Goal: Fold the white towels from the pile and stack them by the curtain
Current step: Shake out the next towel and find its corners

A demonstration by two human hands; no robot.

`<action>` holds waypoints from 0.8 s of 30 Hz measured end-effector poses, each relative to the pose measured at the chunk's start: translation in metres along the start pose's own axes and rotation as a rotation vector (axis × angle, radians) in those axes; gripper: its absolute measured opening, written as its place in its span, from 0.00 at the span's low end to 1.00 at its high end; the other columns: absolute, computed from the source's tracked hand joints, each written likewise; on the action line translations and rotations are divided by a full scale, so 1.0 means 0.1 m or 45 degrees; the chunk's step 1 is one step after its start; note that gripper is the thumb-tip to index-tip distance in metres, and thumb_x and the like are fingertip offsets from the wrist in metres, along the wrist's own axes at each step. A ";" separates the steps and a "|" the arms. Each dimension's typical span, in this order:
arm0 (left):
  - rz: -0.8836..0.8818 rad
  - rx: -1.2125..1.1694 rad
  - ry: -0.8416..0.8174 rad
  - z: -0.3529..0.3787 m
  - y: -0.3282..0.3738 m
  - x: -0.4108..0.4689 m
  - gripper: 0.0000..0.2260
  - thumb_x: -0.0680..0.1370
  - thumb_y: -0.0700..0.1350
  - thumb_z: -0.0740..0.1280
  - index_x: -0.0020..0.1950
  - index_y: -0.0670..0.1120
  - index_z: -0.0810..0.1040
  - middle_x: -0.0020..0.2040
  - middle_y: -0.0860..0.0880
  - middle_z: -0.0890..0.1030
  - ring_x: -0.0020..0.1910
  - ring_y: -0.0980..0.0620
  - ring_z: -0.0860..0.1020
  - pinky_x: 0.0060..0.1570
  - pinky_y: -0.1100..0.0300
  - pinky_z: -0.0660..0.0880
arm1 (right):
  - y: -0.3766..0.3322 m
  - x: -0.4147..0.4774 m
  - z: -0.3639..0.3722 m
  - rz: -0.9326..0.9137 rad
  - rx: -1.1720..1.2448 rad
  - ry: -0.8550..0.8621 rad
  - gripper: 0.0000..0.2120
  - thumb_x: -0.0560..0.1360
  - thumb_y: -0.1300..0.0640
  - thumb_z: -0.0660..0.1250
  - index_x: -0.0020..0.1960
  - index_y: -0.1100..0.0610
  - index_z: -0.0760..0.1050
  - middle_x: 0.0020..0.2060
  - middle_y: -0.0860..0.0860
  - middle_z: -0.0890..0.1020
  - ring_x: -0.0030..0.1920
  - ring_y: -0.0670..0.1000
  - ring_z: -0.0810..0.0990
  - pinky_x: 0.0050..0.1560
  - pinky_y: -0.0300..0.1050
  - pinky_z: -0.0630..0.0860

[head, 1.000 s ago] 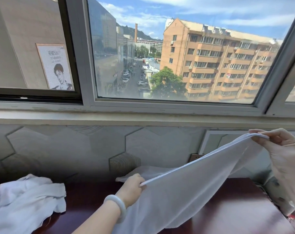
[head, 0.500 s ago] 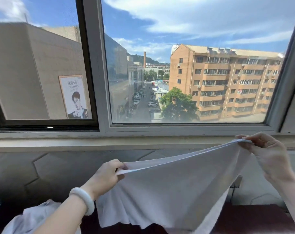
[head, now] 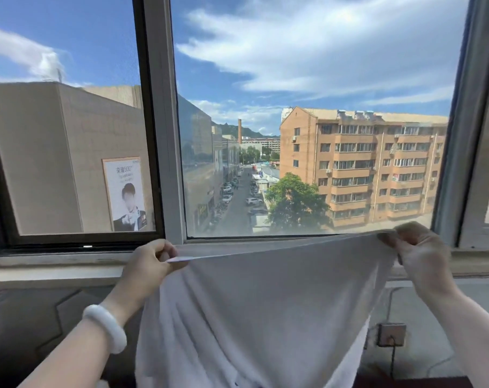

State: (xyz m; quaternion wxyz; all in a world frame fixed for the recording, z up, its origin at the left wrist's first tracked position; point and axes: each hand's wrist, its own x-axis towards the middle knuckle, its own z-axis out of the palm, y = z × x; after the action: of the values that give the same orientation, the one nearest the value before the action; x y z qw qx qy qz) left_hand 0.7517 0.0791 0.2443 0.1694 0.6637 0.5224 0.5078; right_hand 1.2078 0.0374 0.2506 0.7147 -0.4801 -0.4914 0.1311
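Note:
A white towel (head: 260,309) hangs spread in the air in front of the window, its top edge stretched between both hands. My left hand (head: 151,264), with a white bangle on the wrist, pinches the towel's upper left corner. My right hand (head: 416,256) pinches the upper right corner at sill height. The towel's lower part drops out of the frame at the bottom. The pile of towels and the curtain are out of view.
A wide window (head: 307,135) with a grey sill (head: 55,264) fills the upper view. Below it is a grey patterned wall panel (head: 27,326). A wall socket (head: 391,334) with a cable sits low right. A strip of dark red tabletop (head: 411,382) shows at the bottom.
Both hands have lifted the towel up off the table to sill height and stretched it flat. The view tilted upward, so the towel pile at left dropped out of sight.

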 end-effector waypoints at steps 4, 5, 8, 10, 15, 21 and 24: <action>0.304 -0.009 0.129 -0.20 0.70 0.45 0.09 0.69 0.42 0.78 0.38 0.45 0.78 0.32 0.45 0.72 0.31 0.52 0.68 0.34 0.59 0.64 | -0.55 0.32 0.06 -0.058 0.207 0.217 0.11 0.73 0.66 0.70 0.37 0.56 0.71 0.22 0.51 0.77 0.19 0.47 0.71 0.18 0.37 0.67; 0.317 0.043 0.073 -0.20 0.75 0.46 0.09 0.69 0.42 0.78 0.38 0.47 0.78 0.31 0.47 0.73 0.31 0.53 0.69 0.34 0.60 0.64 | -0.60 0.36 0.06 -0.051 0.186 0.199 0.11 0.74 0.65 0.70 0.38 0.57 0.71 0.21 0.51 0.77 0.18 0.47 0.70 0.18 0.36 0.66; 0.162 0.145 -0.125 -0.13 0.43 0.36 0.09 0.69 0.43 0.78 0.35 0.50 0.79 0.25 0.56 0.70 0.28 0.58 0.67 0.33 0.61 0.63 | -0.41 0.32 0.01 0.132 -0.028 0.036 0.10 0.72 0.64 0.73 0.40 0.65 0.71 0.17 0.48 0.70 0.17 0.44 0.63 0.18 0.33 0.58; 0.064 0.154 -0.188 -0.07 0.05 0.23 0.09 0.67 0.43 0.80 0.33 0.50 0.80 0.23 0.57 0.67 0.26 0.58 0.65 0.34 0.59 0.63 | -0.14 0.18 -0.08 0.241 -0.074 -0.034 0.10 0.71 0.67 0.73 0.39 0.67 0.72 0.18 0.48 0.69 0.18 0.44 0.63 0.18 0.33 0.58; -0.096 0.065 -0.379 -0.02 -0.38 -0.03 0.08 0.66 0.45 0.80 0.35 0.45 0.83 0.27 0.55 0.70 0.30 0.56 0.67 0.35 0.61 0.64 | 0.25 -0.11 -0.16 0.367 -0.083 -0.126 0.09 0.69 0.70 0.73 0.38 0.67 0.73 0.22 0.57 0.71 0.17 0.47 0.67 0.18 0.33 0.62; -0.114 -0.182 -0.562 -0.17 -0.47 -0.16 0.08 0.72 0.49 0.75 0.42 0.44 0.84 0.40 0.38 0.82 0.39 0.50 0.77 0.45 0.58 0.72 | 0.17 -0.13 -0.23 0.515 0.064 -0.309 0.23 0.54 0.64 0.81 0.43 0.69 0.75 0.32 0.64 0.80 0.27 0.55 0.82 0.27 0.40 0.79; -0.150 -0.257 -0.581 -0.12 -0.58 -0.34 0.04 0.71 0.44 0.73 0.40 0.43 0.85 0.40 0.40 0.83 0.39 0.52 0.79 0.42 0.65 0.74 | 0.25 -0.21 -0.29 0.542 0.045 -0.424 0.20 0.59 0.65 0.78 0.48 0.72 0.78 0.38 0.67 0.83 0.33 0.56 0.84 0.35 0.40 0.82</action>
State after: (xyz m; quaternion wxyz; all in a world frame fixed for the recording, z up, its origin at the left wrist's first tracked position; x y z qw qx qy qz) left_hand 0.7128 0.0693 0.1888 0.3774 0.7093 0.4551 0.3837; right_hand 1.2287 0.0206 0.2167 0.5886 -0.5319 -0.4879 0.3641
